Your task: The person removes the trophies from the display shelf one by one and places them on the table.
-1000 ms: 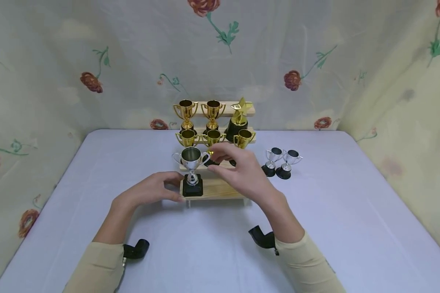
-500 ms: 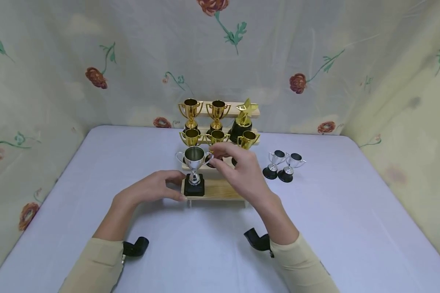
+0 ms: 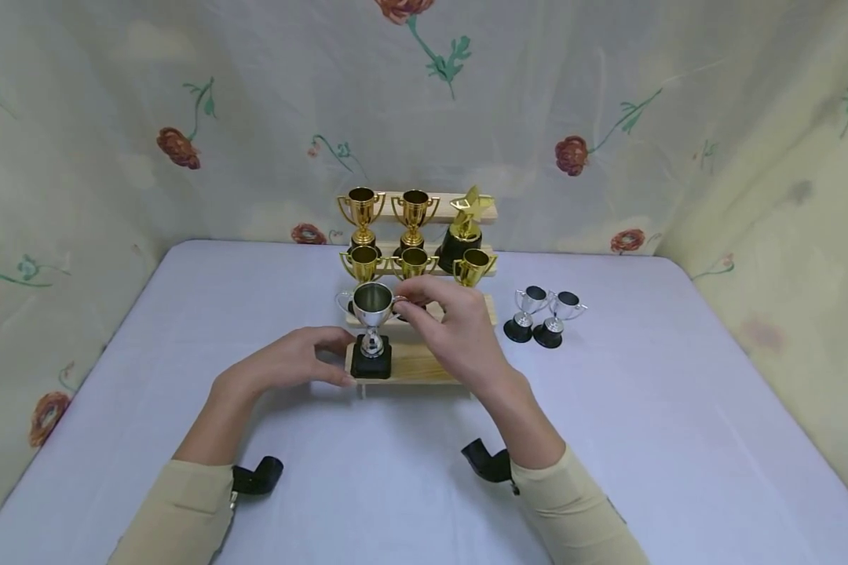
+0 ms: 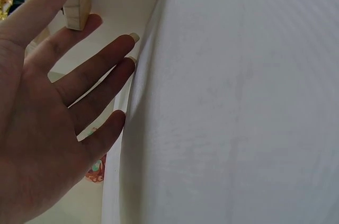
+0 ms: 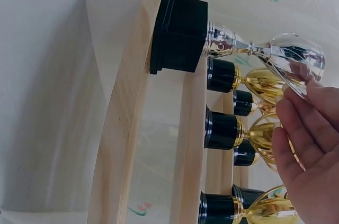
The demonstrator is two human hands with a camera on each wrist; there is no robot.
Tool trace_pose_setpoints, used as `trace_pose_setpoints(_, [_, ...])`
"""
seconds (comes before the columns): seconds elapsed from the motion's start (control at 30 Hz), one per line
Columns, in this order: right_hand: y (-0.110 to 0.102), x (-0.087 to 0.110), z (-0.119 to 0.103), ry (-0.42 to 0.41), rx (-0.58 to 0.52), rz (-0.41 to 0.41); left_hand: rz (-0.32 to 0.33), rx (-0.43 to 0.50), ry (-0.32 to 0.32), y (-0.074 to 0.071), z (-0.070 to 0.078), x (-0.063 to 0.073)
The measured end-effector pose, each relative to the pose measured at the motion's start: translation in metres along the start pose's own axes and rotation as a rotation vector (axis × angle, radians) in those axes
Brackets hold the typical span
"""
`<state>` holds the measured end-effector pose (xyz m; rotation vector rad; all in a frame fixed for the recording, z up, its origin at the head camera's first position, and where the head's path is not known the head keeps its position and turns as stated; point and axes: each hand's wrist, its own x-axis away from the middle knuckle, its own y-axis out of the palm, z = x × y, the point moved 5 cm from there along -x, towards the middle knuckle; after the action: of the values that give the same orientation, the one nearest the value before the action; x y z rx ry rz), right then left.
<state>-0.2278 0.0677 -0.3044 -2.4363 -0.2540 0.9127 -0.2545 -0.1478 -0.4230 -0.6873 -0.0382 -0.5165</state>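
A silver trophy cup [image 3: 372,302] with a square black base stands upright at the left end of the lowest board of a wooden tiered shelf [image 3: 424,365]. My right hand [image 3: 459,329] pinches its right handle between thumb and fingertips; the right wrist view shows the trophy's base [image 5: 183,33] flat on the board. My left hand [image 3: 290,361] holds the left end of that board between thumb and index finger, its other fingers spread in the left wrist view, near the board's wooden end [image 4: 79,4]. Gold trophy cups [image 3: 414,208] and a gold star trophy [image 3: 466,224] fill the upper tiers.
Two small silver trophies [image 3: 533,306] with round black bases stand side by side on the white-covered table [image 3: 643,377], right of the shelf. A floral curtain [image 3: 268,102] hangs behind and along the sides.
My right fingers have moved slightly left and closed onto the silver trophy's handle. The trophy stays on the board, and the left hand keeps its place at the shelf's end.
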Motion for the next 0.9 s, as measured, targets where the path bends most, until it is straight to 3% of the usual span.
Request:
trace_pose_setpoints(0.5, [-0.005,0.002,0.0,-0.013,0.002,0.022,-0.008,0.044,0.004,0.003,0.001,-0.001])
trace_pose_setpoints(0.9, [-0.024,0.003,0.002,0.018,0.009,0.034,-0.01,0.029,0.021,0.003,-0.002,-0.003])
